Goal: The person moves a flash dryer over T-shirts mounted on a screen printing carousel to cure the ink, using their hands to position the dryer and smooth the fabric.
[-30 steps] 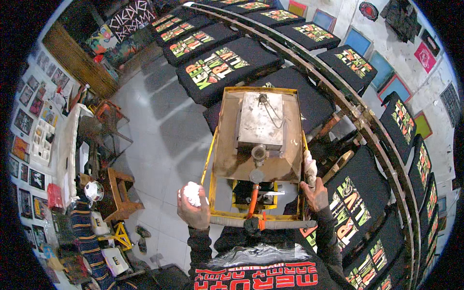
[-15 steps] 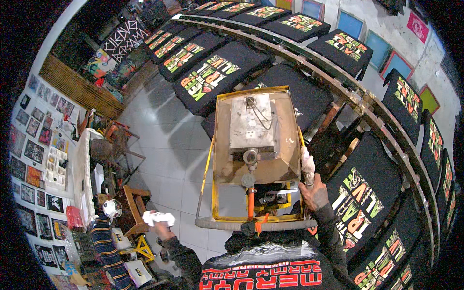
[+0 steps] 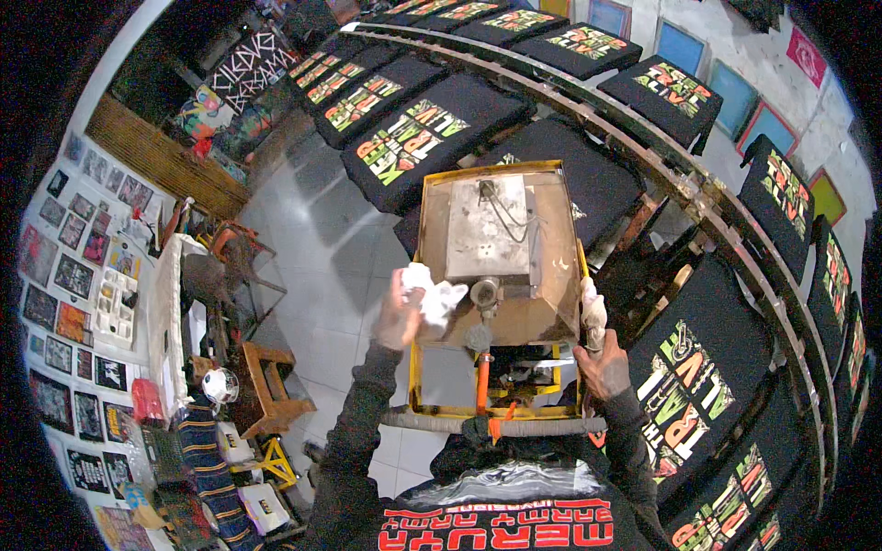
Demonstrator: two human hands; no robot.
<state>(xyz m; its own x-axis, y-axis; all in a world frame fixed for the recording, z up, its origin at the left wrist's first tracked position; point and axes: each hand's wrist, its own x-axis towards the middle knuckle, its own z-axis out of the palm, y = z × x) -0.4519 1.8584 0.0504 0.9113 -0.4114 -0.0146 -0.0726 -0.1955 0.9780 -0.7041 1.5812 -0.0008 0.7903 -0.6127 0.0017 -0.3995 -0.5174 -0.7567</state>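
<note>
A yellow-framed machine (image 3: 420,376) with a tan top panel, a pale metal box (image 3: 478,230) and an orange pipe (image 3: 482,381) stands in front of me. My left hand (image 3: 395,317), a little blurred, is closed round a crumpled white cloth (image 3: 439,298) at the left edge of the panel. On the right side of the frame, my right hand (image 3: 604,369) is closed round the lower end of a handle wrapped in pale cloth (image 3: 593,308). A grey padded bar (image 3: 542,427) crosses the frame close to my body.
Black printed shirts (image 3: 409,138) lie on boards along a curved metal rail (image 3: 680,188). To the left are a wooden stool (image 3: 262,390), a small fan (image 3: 219,386) and a wall of pictures (image 3: 73,275). Tiled floor (image 3: 322,321) lies between. Coloured frames (image 3: 767,129) lean at the far right.
My left hand has swung up and to the right with the white cloth, from beside the stool to the machine's left edge. My right hand stays on the wrapped handle. The view has shifted slightly.
</note>
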